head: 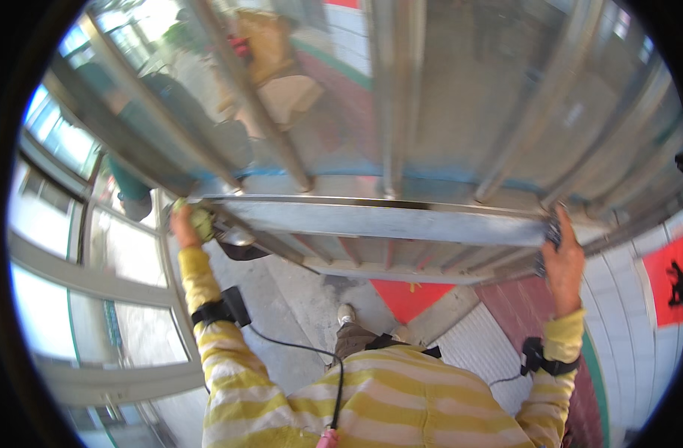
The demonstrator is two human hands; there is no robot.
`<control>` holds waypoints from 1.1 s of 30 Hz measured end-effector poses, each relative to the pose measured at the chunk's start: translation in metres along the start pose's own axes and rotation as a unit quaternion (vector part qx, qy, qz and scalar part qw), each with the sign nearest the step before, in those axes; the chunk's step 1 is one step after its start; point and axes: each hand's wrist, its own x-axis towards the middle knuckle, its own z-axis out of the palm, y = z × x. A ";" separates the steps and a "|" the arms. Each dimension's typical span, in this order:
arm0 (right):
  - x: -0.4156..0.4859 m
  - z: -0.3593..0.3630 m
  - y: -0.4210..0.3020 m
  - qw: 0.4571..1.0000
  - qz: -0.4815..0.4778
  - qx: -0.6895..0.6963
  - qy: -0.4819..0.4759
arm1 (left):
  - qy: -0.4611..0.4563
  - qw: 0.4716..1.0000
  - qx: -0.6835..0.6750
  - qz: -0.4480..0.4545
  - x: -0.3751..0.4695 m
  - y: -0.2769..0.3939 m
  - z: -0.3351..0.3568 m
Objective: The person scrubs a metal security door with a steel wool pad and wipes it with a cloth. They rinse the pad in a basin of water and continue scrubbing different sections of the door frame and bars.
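Observation:
A metal-framed glass door or window panel with upright bars [394, 112] stands before me, crossed by a flat metal rail [386, 221]. At the rail's left end my left hand [183, 227] grips a yellow-green cloth or sponge [202, 220], held against the frame. Over at the right end, my right hand [564, 266] has its fingers around a dark grey, textured pad or cloth [552, 235], which touches the rail's edge. My fingers partly hide both held things.
Glazed metal framing [95, 263] stands close on my left. White wall tiles [616, 291] and a red sheet [669, 280] are on the right. A ribbed pale mat [481, 355] lies by my feet. A black cable [296, 345] runs from my left wrist strap.

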 end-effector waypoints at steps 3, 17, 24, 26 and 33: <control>0.016 -0.014 0.015 0.993 0.045 -0.106 0.000 | -0.031 0.998 -0.043 0.044 -0.016 0.009 0.014; 0.010 0.001 0.006 0.998 -0.030 -0.047 -0.006 | 0.090 0.949 0.214 0.213 -0.055 0.050 0.037; 0.010 0.004 0.030 0.996 0.041 -0.057 0.046 | -0.031 0.979 0.129 0.152 -0.123 0.091 0.058; 0.008 0.008 0.032 0.996 0.015 -0.063 0.063 | -0.061 0.954 0.246 0.161 -0.128 0.111 0.072; 0.011 0.009 0.029 0.996 0.017 -0.051 0.070 | -0.041 0.929 0.259 0.262 -0.116 0.171 0.130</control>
